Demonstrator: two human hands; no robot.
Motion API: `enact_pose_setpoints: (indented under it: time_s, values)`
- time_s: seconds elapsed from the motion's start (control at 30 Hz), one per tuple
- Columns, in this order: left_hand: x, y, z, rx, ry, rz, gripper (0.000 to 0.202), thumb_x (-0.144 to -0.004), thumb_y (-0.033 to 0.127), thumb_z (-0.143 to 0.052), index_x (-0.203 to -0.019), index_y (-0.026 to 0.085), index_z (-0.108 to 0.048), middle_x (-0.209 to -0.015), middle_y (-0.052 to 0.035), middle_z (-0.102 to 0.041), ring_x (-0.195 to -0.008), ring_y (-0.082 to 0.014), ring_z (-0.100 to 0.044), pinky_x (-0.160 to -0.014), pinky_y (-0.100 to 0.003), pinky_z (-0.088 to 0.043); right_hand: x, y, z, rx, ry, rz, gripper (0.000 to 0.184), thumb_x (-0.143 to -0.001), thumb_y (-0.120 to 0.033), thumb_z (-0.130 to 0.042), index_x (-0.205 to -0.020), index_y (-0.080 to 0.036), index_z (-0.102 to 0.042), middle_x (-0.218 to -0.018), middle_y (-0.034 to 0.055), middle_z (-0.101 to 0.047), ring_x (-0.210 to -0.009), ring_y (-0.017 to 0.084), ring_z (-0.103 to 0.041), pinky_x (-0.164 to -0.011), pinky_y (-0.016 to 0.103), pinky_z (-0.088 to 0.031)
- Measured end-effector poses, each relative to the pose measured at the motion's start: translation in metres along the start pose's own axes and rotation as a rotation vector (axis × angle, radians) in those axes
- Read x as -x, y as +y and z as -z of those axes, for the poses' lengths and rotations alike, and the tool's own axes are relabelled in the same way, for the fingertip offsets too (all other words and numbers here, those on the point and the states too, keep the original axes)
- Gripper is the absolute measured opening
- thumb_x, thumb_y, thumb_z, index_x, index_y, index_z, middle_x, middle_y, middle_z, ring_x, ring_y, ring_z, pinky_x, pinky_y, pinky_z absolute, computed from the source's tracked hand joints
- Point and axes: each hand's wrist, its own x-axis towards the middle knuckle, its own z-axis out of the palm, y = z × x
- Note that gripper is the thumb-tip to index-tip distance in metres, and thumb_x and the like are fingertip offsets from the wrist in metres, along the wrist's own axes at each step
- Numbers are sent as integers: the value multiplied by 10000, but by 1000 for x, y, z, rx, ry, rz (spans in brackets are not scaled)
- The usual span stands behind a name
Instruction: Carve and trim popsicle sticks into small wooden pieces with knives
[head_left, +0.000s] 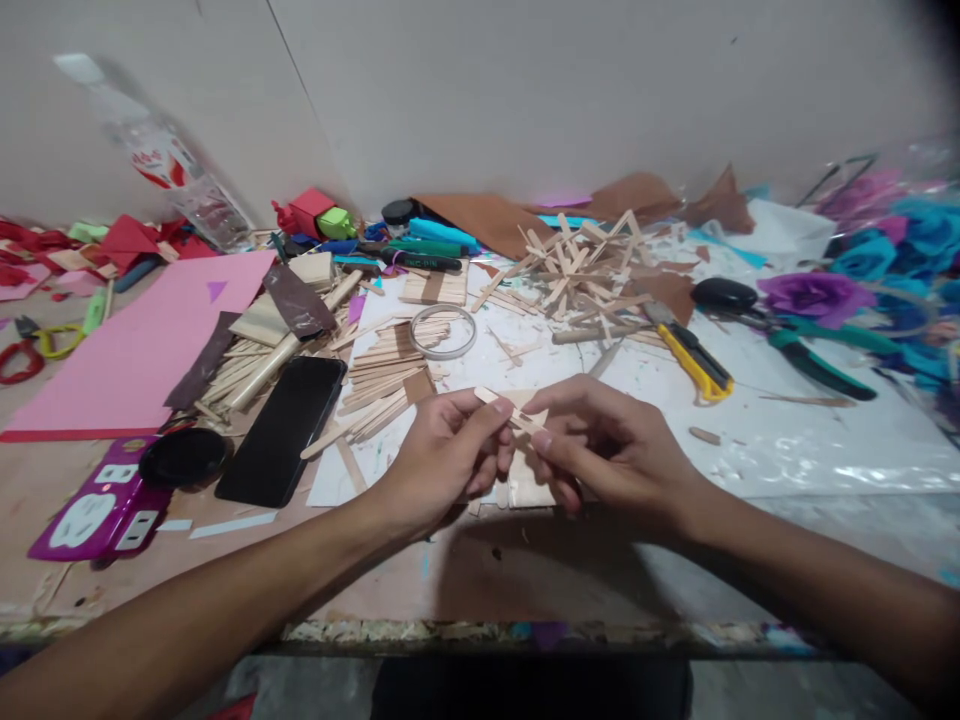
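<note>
Your left hand (450, 450) is closed in a pinch, thumb and finger gripping a flat, pale wooden craft stick with a rounded end (487, 397). Your right hand (619, 440) has its thumb and forefinger closed about the stick's other end, its remaining fingers curled loosely beneath. The stick you hold is nearer to you than the thin, pale, circular ring (442, 333) and a little to its right, tilted with its rounded end pointing away to the left.

Just left of the ring, and partly beneath it, you have a fanned row of slim wooden sticks (382, 365). Farther left and nearer to you than the ring lies a black rectangular smartphone (281, 430); past that, in the same direction, is a glossy purple plastic device with white panels (97, 505) (a round black lid (185, 457) overlaps its edge).

Beyond the ring to the right, you face a loose, criss-crossed heap of pale wooden sticks (581, 265). Well to the ring's right rests a yellow-and-black utility cutter (694, 358), and farther right still, a pair of pliers with green-and-black handles (821, 365). The large white sheet (787, 440) extends under the ring and far to its right.
</note>
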Motion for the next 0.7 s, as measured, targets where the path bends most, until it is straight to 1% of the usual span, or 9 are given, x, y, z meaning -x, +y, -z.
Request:
enact_pose_setpoints:
  time_s: [0.13, 0.23, 0.37, 0.47, 0.57, 0.63, 0.7]
  values:
    - [1, -1, 0, -22, -11, -17, 369, -968, 409, -690, -737, 135, -603, -588, 14, -602, -364, -13, -387, -358, -126, -249, -3, -3, -1, 72, 17, -22, 124, -1016, -269, -603, -1116, -204, -637, -680, -38, -630, -473, 95, -641, -455, 177, -491]
    - [2, 0, -2, -16, -2, 10, 358, -970, 403, -684, -754, 132, -594, -598, 10, -602, -363, -7, -368, -363, -129, -233, -4, -6, -1, 125, 17, -14, 126, -1006, -234, -590, -1113, -191, -640, -645, -40, -633, -479, 104, -653, -470, 180, -505]
    - [1, 2, -6, 10, 8, 78, 363, -979, 401, -659, -751, 131, -576, -618, 7, -590, -379, -10, -375, -372, -134, -239, -5, -10, 0, 143, 0, -44, 137, -1007, -231, -570, -1119, -181, -631, -624, -37, -647, -489, 112, -668, -450, 167, -482]
    - [1, 0, -7, -1, -9, 77, 357, -986, 418, -646, -775, 137, -582, -634, 12, -587, -389, -15, -379, -379, -140, -256, -6, -15, 2, 208, -22, -37, 135, -1015, -218, -550, -1120, -177, -623, -611, -41, -653, -500, 109, -671, -459, 161, -478]
    - [3, -3, -6, -90, -9, 47, 391, -1000, 471, -612, -784, 146, -591, -639, 11, -589, -390, -25, -381, -373, -155, -239, -6, -17, 4, 364, -31, 57, 116, -1003, -177, -557, -1084, -168, -639, -624, -38, -671, -494, 91, -639, -490, 167, -479]
    - [4, -5, -5, -195, 12, 15, 440, -1005, 516, -588, -765, 148, -597, -613, 13, -568, -399, -34, -384, -374, -161, -230, -6, -17, 4, 512, -11, 181, 104, -987, -143, -573, -1039, -156, -662, -703, -13, -710, -513, 79, -624, -525, 176, -480]
    - [5, -7, -4, -296, 36, -18, 486, -1005, 552, -574, -734, 149, -598, -555, 26, -520, -408, -41, -383, -385, -161, -238, -5, -15, 4, 672, 23, 334, 111, -970, -105, -590, -1018, -139, -684, -813, 24, -746, -584, 85, -646, -580, 190, -489]
